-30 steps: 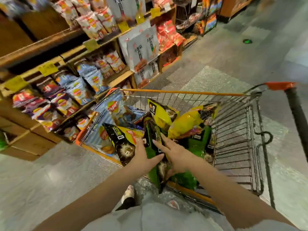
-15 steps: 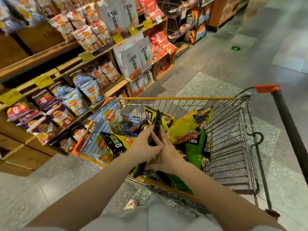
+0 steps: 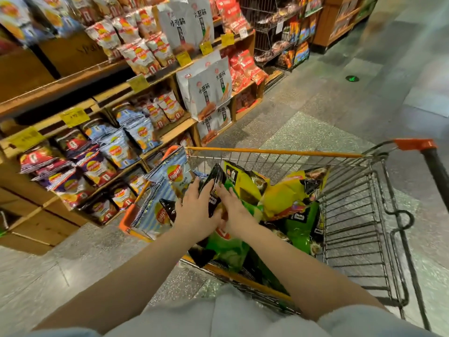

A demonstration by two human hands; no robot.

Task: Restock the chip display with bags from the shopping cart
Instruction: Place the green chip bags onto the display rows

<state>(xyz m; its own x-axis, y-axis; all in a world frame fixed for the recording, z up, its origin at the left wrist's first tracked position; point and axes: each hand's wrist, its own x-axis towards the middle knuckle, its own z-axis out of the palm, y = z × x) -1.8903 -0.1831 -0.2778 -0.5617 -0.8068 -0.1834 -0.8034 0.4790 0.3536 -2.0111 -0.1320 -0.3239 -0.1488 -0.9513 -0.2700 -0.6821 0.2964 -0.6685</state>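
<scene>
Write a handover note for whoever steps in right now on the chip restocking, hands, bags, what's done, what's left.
Left hand: over the shopping cart, fingers on a black-topped chip bag.
Right hand: on the same bag from the other side; the two hands hold it between them.
Cart: also holds yellow chip bags, green chip bags and blue striped chip bags.
Chip display: to the left of the cart, shelves partly stocked.
Done: bag gripped, not yet clear of the cart.
Left: shelve this bag, then the others.
</scene>
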